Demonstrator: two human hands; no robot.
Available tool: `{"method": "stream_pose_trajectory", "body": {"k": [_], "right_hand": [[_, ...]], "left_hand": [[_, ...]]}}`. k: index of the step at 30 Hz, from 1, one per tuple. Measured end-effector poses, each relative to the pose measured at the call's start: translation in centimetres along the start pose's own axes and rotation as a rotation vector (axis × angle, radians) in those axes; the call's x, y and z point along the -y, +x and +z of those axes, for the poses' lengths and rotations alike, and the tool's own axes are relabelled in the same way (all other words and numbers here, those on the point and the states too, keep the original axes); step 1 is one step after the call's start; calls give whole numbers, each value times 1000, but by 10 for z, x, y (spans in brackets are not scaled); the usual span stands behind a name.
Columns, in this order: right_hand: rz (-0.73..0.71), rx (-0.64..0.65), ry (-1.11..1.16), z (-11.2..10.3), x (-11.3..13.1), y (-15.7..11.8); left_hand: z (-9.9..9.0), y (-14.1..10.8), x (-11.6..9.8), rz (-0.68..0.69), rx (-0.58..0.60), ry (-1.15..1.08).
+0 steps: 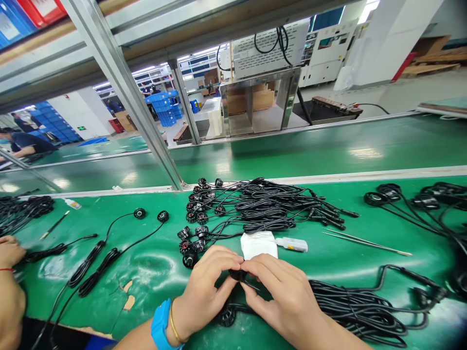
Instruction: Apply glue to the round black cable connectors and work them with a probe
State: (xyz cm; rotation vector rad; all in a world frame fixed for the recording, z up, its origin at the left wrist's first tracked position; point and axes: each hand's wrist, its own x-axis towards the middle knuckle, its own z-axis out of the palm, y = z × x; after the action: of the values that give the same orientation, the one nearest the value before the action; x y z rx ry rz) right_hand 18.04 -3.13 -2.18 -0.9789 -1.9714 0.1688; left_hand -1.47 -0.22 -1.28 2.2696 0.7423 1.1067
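Observation:
Between the fingertips of my two hands is a small round black cable head [238, 275]. My left hand [207, 284], with a blue band and a gold bangle at the wrist, pinches its left side. My right hand [282, 291] closes on the other side, where a thin dark piece sticks out under the fingers. Part of the cable head is covered by my fingers. Below my hands another round black head [227, 315] lies on the green mat. Just beyond my fingertips is a folded white cloth [259, 244], touched by a small clear bottle [292, 244].
Bundled black cables [268, 204] with round heads lie ahead, with more coiled cables [357, 306] at right. Tweezers [367, 242] rest on the mat. Two cables [98, 267] lie left, near a co-worker's hand [10, 253]. A metal post [124, 92] rises behind the mat.

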Motion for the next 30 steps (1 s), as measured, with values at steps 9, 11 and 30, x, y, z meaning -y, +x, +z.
{"method": "stream_pose_trajectory", "body": {"k": [9, 11, 30], "right_hand": [[-28, -58, -29, 0, 1, 0], [-36, -64, -29, 0, 1, 0], [-10, -5, -89, 3, -3, -3]], "left_hand": [[0, 0, 1, 18, -4, -28], [0, 1, 0, 22, -5, -32], [0, 3, 3, -68, -12, -79]]}}
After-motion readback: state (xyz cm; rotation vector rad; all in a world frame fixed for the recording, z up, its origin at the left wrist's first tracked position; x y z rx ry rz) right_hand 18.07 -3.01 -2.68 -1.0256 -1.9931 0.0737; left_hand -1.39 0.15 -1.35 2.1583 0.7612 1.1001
